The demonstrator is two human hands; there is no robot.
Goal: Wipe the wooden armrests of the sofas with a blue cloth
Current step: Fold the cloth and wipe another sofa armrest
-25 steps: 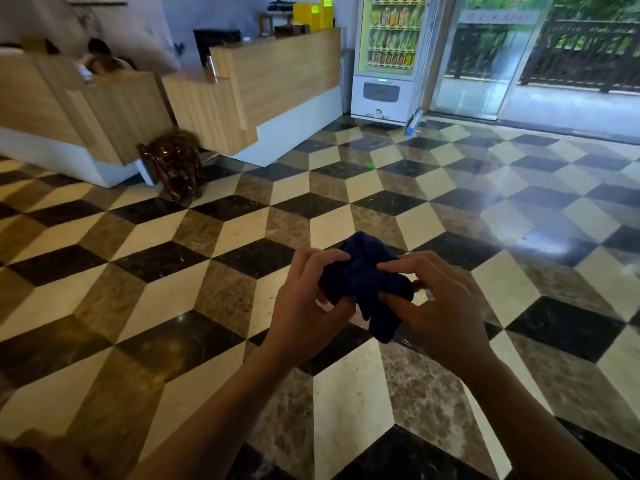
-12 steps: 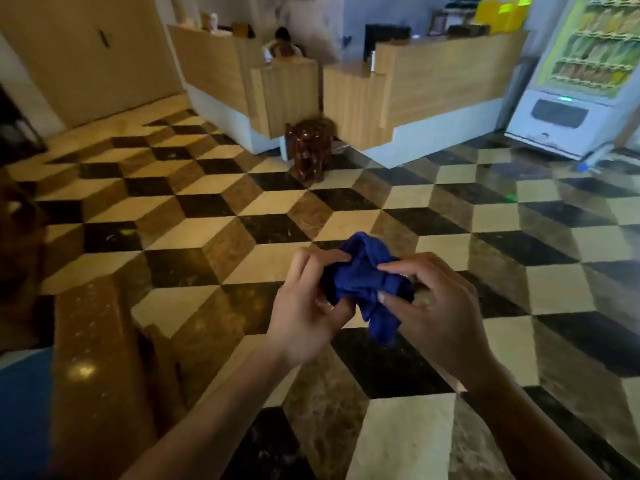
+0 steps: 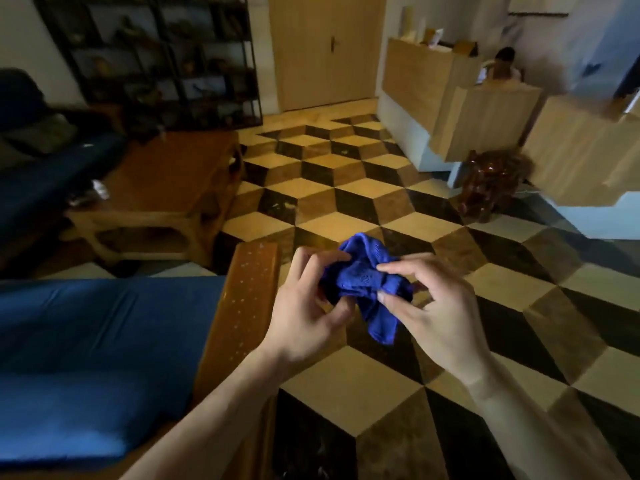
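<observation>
Both hands meet at mid-frame in the head view, above the floor. Left hand (image 3: 304, 313) curls its fingers and thumb round the left side of the crumpled blue cloth (image 3: 363, 285), and right hand (image 3: 440, 306) pinches the cloth's right side between forefinger and thumb. One tail of the cloth hangs down between the two palms, free of any surface.

Just left of the left hand runs the glossy brown wooden armrest (image 3: 242, 313) of the near sofa, a long flat rail speckled with pale spots; its far end stops square a little beyond the left knuckles. The cloth is beside this rail, not touching it. The left forearm crosses over the rail's near part. Against the rail's inner edge lies the blue seat cushion (image 3: 97, 355).

To the right of the rail the floor of black, cream and brown cube-pattern tiles (image 3: 519, 341) lies open out to the light wooden reception counter (image 3: 485, 123), where a person sits behind it. A dark carved wooden stool (image 3: 488, 185) stands at the counter's foot. Beyond the sofa stands a low wooden worktop (image 3: 166, 188) with a narrow strip of floor between it and the rail's end. Farther left is a second dark sofa (image 3: 45, 174), and behind it a black metal shelf (image 3: 156, 57).
</observation>
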